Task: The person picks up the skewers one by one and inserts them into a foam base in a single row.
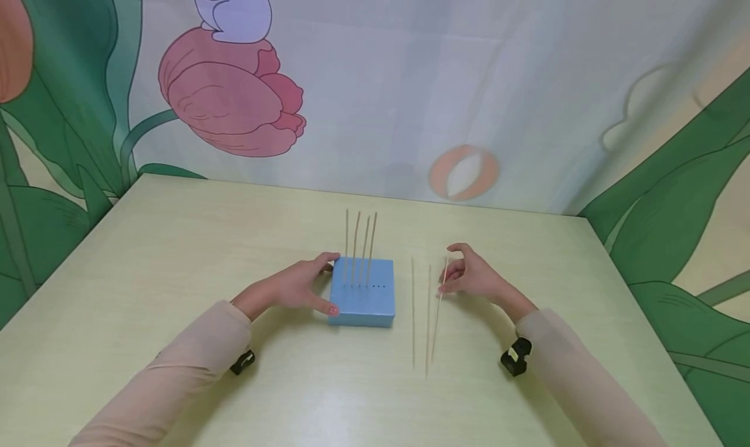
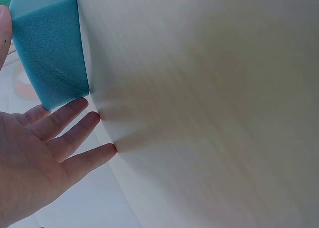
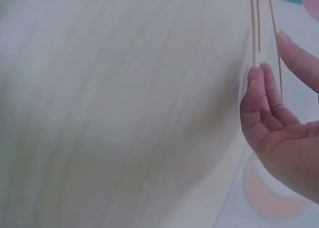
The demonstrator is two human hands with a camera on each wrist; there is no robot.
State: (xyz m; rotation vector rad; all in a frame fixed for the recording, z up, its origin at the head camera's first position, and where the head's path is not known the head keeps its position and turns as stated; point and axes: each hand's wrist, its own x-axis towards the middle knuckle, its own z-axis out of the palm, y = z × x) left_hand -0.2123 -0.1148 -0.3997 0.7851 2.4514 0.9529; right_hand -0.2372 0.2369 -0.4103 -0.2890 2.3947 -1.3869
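Beside a light blue block point(image 1: 363, 304), the left hand point(image 1: 299, 285) spreads along its left side, thumb at the front corner and index finger at the back corner. In the left wrist view, its straight fingers point(image 2: 65, 120) reach past the block's edge down to the tabletop. Several thin wooden sticks point(image 1: 355, 248) stand upright in a row on the block; small dark holes point(image 1: 378, 286) continue the row rightward. The right hand point(image 1: 469, 274) pinches a slanted thin wooden stick point(image 1: 438, 317), thumb tip against it, other fingers curled.
Two more wooden sticks point(image 1: 413, 313) lie roughly parallel on the pale table point(image 1: 328, 388), between block and right hand. A patterned curtain point(image 1: 375, 95) with plant and flower prints hangs behind the table's far edge. Small black devices point(image 1: 515, 357) sit at both wrists.
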